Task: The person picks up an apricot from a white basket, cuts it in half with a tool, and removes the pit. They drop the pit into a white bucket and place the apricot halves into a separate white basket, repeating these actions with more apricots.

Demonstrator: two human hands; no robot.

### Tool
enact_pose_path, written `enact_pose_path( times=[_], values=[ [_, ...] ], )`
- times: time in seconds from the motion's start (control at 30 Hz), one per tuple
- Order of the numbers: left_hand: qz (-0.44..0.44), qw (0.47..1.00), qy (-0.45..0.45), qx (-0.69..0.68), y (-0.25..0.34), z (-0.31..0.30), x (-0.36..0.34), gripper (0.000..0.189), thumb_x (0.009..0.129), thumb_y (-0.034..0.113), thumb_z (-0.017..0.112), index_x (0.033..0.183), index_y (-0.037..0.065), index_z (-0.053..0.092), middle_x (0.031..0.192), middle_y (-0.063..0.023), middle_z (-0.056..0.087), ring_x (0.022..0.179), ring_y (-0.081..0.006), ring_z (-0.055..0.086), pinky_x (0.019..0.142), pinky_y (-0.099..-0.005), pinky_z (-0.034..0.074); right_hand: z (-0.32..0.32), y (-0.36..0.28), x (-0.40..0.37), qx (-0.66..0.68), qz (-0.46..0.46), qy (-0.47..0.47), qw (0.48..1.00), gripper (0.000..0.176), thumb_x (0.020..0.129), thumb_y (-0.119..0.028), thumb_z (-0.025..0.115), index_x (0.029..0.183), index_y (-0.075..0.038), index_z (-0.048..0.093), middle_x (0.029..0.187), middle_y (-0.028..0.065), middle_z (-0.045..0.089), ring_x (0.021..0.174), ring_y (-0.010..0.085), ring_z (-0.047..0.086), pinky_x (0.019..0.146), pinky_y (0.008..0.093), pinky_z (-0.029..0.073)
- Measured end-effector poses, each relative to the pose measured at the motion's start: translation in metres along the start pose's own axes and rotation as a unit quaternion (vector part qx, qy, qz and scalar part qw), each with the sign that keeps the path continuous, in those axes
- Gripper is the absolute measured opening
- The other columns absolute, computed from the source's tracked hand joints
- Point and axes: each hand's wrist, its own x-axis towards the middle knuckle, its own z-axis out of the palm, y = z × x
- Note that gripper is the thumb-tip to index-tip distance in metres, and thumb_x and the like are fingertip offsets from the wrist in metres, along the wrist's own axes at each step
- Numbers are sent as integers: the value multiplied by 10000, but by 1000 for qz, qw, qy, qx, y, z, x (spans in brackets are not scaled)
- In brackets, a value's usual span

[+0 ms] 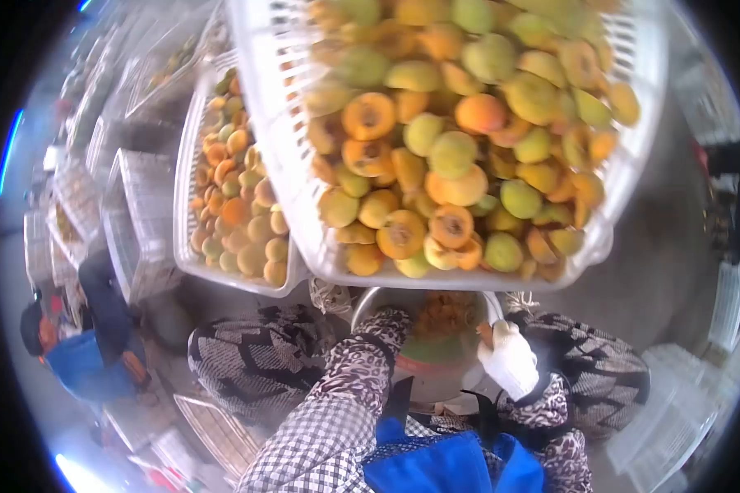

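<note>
White-gloved right hand (510, 359) grasps, fingers closed, an orange-brown piece (485, 334) beside the metal basin (493, 307), seemingly mid-handling, the next move needing a steady pinch; left hand hidden, fingers untellable; cut fruit (401, 234) fills the white crate (469, 282).

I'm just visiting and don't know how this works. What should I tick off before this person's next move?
1. Fruit supply: ok. The large white crate ahead is heaped with yellow, orange and green fruit.
2. Basin within reach: ok. The basin sits between the knees.
3. Right hand in view: ok. The white-gloved right hand is at the basin's right side.
4. Right hand's grip: cannot tell. Something brownish shows at its fingers, too small to name.
5. Left hand in view: not ok. Only its patterned sleeve shows, reaching to the basin.
</note>
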Motion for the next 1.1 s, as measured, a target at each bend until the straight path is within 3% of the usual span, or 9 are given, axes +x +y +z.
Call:
enact_pose_path(
  times=[0.2, 0.37, 0.57, 0.7, 0.77, 0.83, 0.87, 0.97, 1.1],
  values=[
    [18, 988, -98, -121, 28, -30, -20, 371, 911, 224, 515, 1250, 76, 557, 1218, -179, 608, 1094, -334, 607, 918, -425, 482, 17, -14, 5, 36, -8, 62, 997, 201, 803, -135, 619, 958, -29, 549, 907, 242, 595, 782, 437, 599, 662, 488, 483],
    [44, 969, -239, 48, 91, -186, -84, 322, 898, 200, 514, 1172, 44, 576, 1147, -158, 646, 977, -340, 658, 843, -433, 516, 36, -37, 8, 75, -75, 83, 991, 282, 801, -207, 599, 1008, -22, 548, 891, 264, 604, 891, 447, 587, 750, 512, 459],
    [85, 991, -59, 81, 48, -288, -153, 285, 853, 165, 521, 1098, 49, 609, 971, -141, 678, 862, -308, 679, 684, -430, 541, 30, -46, 7, 40, -113, 74, 990, 279, 811, -218, 610, 965, -3, 522, 856, 276, 608, 813, 466, 596, 705, 500, 475],
    [-57, 966, 156, 197, -29, -355, -106, 199, 856, 187, 536, 988, 52, 600, 861, -183, 636, 762, -342, 670, 569, -473, 517, 18, -35, 4, 102, -62, 41, 992, 257, 834, -195, 613, 1021, -41, 529, 751, 140, 606, 472, 220, 571, 430, 349, 457],
    [-81, 939, 284, 176, -65, -387, -59, 177, 873, 173, 484, 1013, 81, 544, 891, -180, 670, 809, -368, 676, 692, -504, 532, 12, -33, -1, 176, -92, 53, 979, 261, 825, -189, 626, 1030, -50, 543, 751, 106, 603, 453, 184, 551, 417, 322, 447],
    [-120, 934, 324, 97, -86, -412, -24, 455, 874, 358, 582, 1229, 79, 523, 1151, -235, 602, 1058, -404, 603, 873, -499, 483, -2, -46, -9, 160, -211, 114, 957, 261, 822, -196, 636, 1019, -41, 564, 755, 121, 618, 522, 239, 586, 499, 347, 479],
    [-144, 862, 436, 216, -90, -407, -13, 610, 833, 424, 658, 1313, 92, 481, 1209, -235, 560, 1091, -368, 580, 900, -481, 469, -10, -53, -14, 148, -268, 145, 941, 262, 821, -200, 641, 1014, -37, 575, 757, 129, 625, 556, 266, 603, 539, 360, 495],
    [96, 792, 599, 65, -12, -439, -33, 356, 887, 272, 633, 1160, 54, 567, 1068, -178, 623, 921, -353, 617, 827, -436, 493, -34, -93, -31, 129, -104, 68, 984, 261, 821, -215, 645, 982, -17, 588, 780, 189, 636, 718, 382, 630, 672, 408, 512],
    [317, 836, 389, 220, 71, -416, -18, 216, 918, 159, 527, 1082, 27, 575, 1096, -155, 593, 1004, -325, 558, 897, -441, 437, -26, -91, -35, 171, -185, 107, 962, 218, 811, -211, 651, 875, -23, 561, 780, 204, 622, 749, 399, 633, 654, 437, 501]
  ],
)
